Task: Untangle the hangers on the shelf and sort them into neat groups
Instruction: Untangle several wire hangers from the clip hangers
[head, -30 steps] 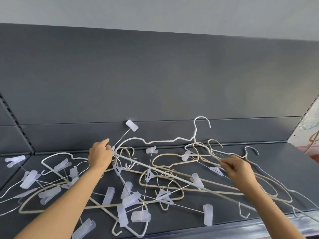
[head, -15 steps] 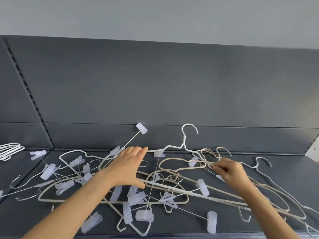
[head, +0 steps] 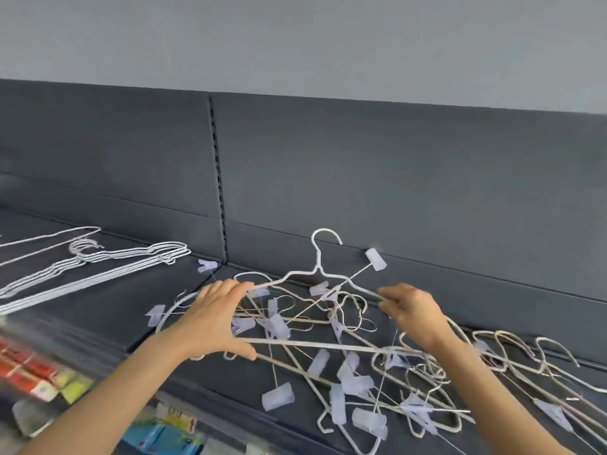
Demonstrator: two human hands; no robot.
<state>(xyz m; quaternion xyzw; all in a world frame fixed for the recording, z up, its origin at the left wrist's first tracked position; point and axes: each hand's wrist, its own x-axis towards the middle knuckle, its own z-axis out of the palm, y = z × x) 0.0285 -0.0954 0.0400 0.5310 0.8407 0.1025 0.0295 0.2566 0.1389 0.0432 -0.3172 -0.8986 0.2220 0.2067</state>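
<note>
A white wire hanger [head: 317,269] stands lifted above a tangled pile of hangers [head: 361,366] on the dark grey shelf [head: 108,310]. My left hand [head: 213,318] holds its left shoulder, with fingers over the top wire and thumb under the bottom bar. My right hand [head: 412,310] pinches the hanger's right shoulder end. The pile mixes beige wire hangers with thin clip hangers carrying translucent plastic clips [head: 277,395]. A neat stack of white wire hangers [head: 98,267] lies on the shelf at the left.
The shelf's grey back panel [head: 394,178] rises behind the pile, with a slotted upright [head: 218,178]. Below the shelf's front edge at lower left hang blurred colourful packaged goods [head: 39,376]. One loose clip [head: 207,266] lies near the back corner.
The view swung left and the sorted stack came into sight. Both hands raised the white hanger out of the pile; my left hand shifted onto its left shoulder and bottom bar.
</note>
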